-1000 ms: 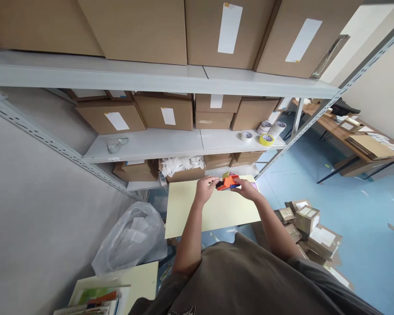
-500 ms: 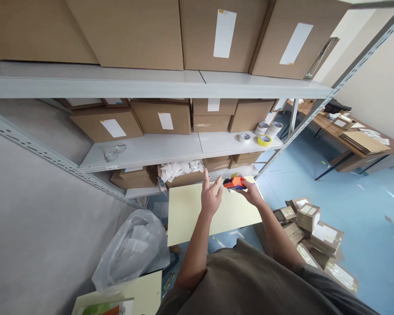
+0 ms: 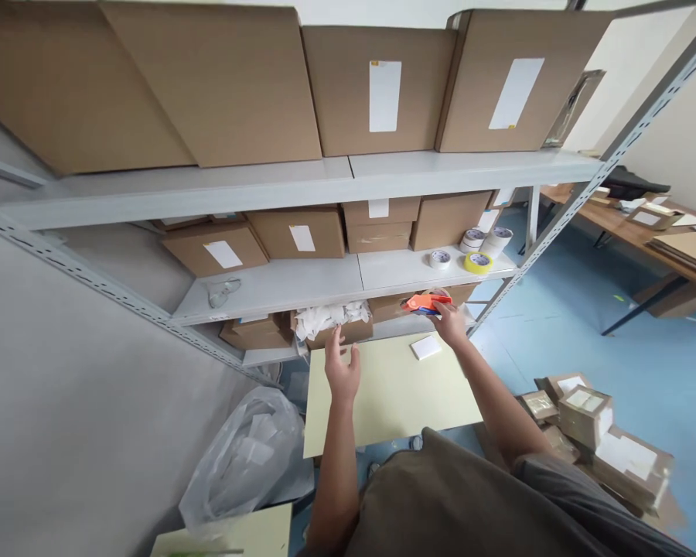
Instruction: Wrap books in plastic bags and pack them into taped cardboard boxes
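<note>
My right hand (image 3: 452,323) is closed on an orange and blue tape dispenser (image 3: 428,302), held above the far right part of the pale yellow table (image 3: 383,387). A roll partly shows behind the dispenser. Lower down, a small white flat box or pad (image 3: 426,346) lies on the tabletop, touched by neither hand. My left hand (image 3: 342,371) hovers over the table's left part, fingers apart and holding nothing. Just beyond its fingertips is a carton filled with white crumpled paper (image 3: 332,317) on the low shelf.
A grey metal rack (image 3: 267,186) with cartons (image 3: 377,100) stands in front. White tape rolls (image 3: 439,259) and a yellow one (image 3: 478,263) sit on its middle shelf, glasses (image 3: 223,291) at left. A clear bag (image 3: 255,449) is left; parcels (image 3: 585,410) pile up on the right.
My right hand has raised the tape dispenser away from me, uncovering the white item on the table. My left hand has drawn off to the left. The view has shifted.
</note>
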Available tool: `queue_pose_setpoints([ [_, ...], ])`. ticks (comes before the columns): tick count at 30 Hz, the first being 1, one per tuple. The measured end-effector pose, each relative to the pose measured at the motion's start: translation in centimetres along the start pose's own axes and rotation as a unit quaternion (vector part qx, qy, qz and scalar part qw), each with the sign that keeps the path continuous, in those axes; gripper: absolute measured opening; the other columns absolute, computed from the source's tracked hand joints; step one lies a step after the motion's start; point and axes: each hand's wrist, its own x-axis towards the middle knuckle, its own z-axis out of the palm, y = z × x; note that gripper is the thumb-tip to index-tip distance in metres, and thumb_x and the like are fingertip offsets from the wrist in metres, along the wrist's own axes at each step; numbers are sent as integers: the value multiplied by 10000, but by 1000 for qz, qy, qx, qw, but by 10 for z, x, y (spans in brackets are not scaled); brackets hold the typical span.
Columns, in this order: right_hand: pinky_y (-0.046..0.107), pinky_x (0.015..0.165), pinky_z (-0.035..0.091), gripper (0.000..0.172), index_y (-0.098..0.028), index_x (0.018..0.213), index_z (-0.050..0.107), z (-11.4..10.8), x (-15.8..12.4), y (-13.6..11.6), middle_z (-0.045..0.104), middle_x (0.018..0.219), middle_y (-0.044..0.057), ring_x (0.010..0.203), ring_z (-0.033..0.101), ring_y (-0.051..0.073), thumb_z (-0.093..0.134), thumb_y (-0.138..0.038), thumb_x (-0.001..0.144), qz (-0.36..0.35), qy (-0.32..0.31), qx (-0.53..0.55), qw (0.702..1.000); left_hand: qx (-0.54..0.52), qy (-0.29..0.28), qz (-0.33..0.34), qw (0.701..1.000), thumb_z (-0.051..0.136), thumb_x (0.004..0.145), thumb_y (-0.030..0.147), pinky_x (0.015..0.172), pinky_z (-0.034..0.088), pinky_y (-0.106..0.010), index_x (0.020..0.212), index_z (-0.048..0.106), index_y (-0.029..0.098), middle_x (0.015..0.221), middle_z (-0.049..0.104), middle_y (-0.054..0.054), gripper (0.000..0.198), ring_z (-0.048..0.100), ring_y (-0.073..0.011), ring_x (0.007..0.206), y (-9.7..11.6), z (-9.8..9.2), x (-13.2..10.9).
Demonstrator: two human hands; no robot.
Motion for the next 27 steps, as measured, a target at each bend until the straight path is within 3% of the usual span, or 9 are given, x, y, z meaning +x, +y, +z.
queue_pose_setpoints([
  [4, 467, 1105, 451, 412, -163, 1331, 697, 8, 79, 1, 761, 1264, 201, 1213, 655, 358, 685, -231, 925, -16, -47, -55, 997, 26, -6, -55, 998, 597, 1013, 416, 868, 648, -386, 1445, 655, 270, 1361, 719, -133, 460, 743, -242, 1045, -4, -5, -7],
  [8, 438, 1138, 407, 416, -126, 1342, 683, 24, 154, 3, 732, 1328, 218, 1271, 617, 343, 649, -175, 931, -32, -116, -79, 990, 44, -30, -81, 995, 607, 992, 380, 817, 651, -347, 1364, 713, 247, 1311, 744, -129, 409, 750, -205, 961, 2, 5, -14],
  [11, 468, 1153, 390, 453, -125, 1375, 672, 43, 186, 12, 723, 1355, 214, 1313, 590, 350, 589, -126, 930, -22, -163, -81, 983, 56, -54, -82, 994, 598, 988, 346, 798, 647, -320, 1372, 708, 255, 1346, 728, -119, 410, 745, -182, 938, 10, 18, -19],
  [14, 514, 1181, 365, 539, -130, 1450, 632, 58, 197, 23, 693, 1413, 213, 1368, 542, 362, 544, -110, 919, -20, -176, -68, 982, 71, -84, -80, 991, 576, 993, 319, 787, 643, -305, 1399, 689, 267, 1365, 711, -106, 424, 740, -171, 940, 17, 27, -23],
  [18, 565, 1224, 334, 623, -112, 1501, 598, 60, 187, 35, 616, 1508, 228, 1437, 464, 396, 576, -154, 880, -45, -101, -24, 994, 121, -113, -62, 984, 562, 1000, 289, 855, 642, -330, 1413, 676, 284, 1385, 696, -93, 428, 738, -195, 1059, 21, 27, -30],
  [21, 566, 1194, 410, 581, -113, 1489, 615, 58, 158, 39, 624, 1499, 217, 1419, 496, 395, 551, -258, 930, -96, -37, 68, 992, 174, -132, -41, 975, 561, 993, 248, 1025, 612, -401, 1394, 695, 297, 1380, 708, -75, 425, 698, -228, 1222, 24, 22, -41],
  [24, 547, 1133, 508, 549, -176, 1460, 654, 62, 103, 42, 715, 1387, 169, 1303, 624, 361, 539, -412, 977, -124, -64, 186, 973, 218, -148, -31, 964, 558, 988, 214, 1181, 527, -466, 1396, 704, 303, 1372, 719, -65, 443, 650, -242, 1318, 30, 18, -63],
  [27, 523, 1059, 580, 569, -208, 1412, 694, 68, 27, 44, 749, 1350, 154, 1232, 700, 348, 556, -548, 977, -118, -162, 271, 941, 245, -151, -40, 957, 579, 978, 208, 1238, 482, -473, 1444, 678, 292, 1452, 680, -74, 484, 602, -247, 1392, 37, 15, -96],
])
